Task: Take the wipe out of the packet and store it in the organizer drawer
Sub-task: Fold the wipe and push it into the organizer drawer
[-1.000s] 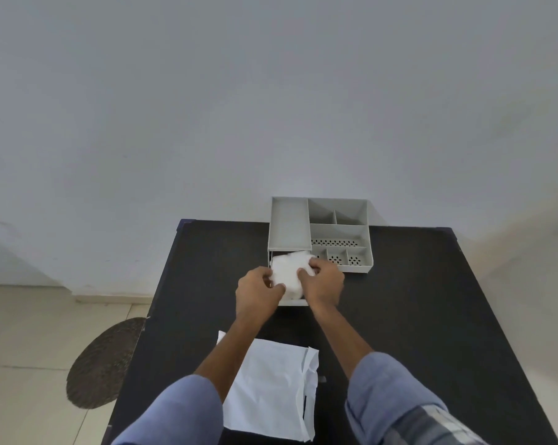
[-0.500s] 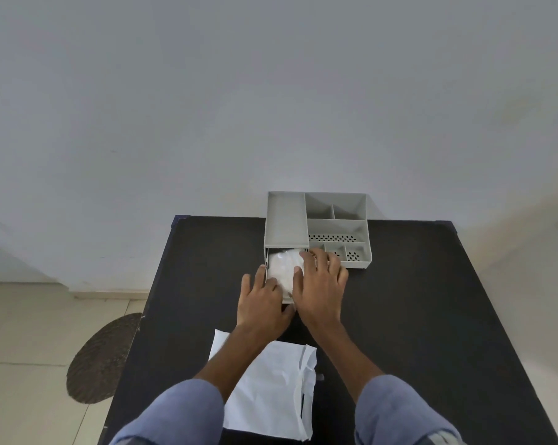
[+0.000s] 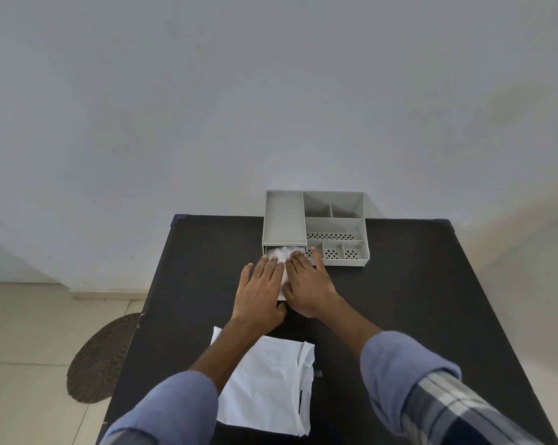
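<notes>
The grey organizer [image 3: 335,226] stands at the far edge of the black table [image 3: 415,300]. Its drawer [image 3: 281,296] is pulled out toward me under the left section. The crumpled white wipe [image 3: 282,253] lies in the drawer. My left hand [image 3: 261,290] and my right hand [image 3: 308,285] lie flat, fingers spread, side by side over the drawer and press down on the wipe. They hide most of the drawer. The white packet [image 3: 268,380] lies flat on the table near me, under my left forearm.
A pale wall rises right behind the organizer. To the left, beyond the table edge, there is a tiled floor with a dark oval mat [image 3: 101,358]. Black tabletop extends to the right of my hands.
My hands went from holding the bunched wipe above the drawer to lying flat over it. The wipe has gone down and back into the drawer.
</notes>
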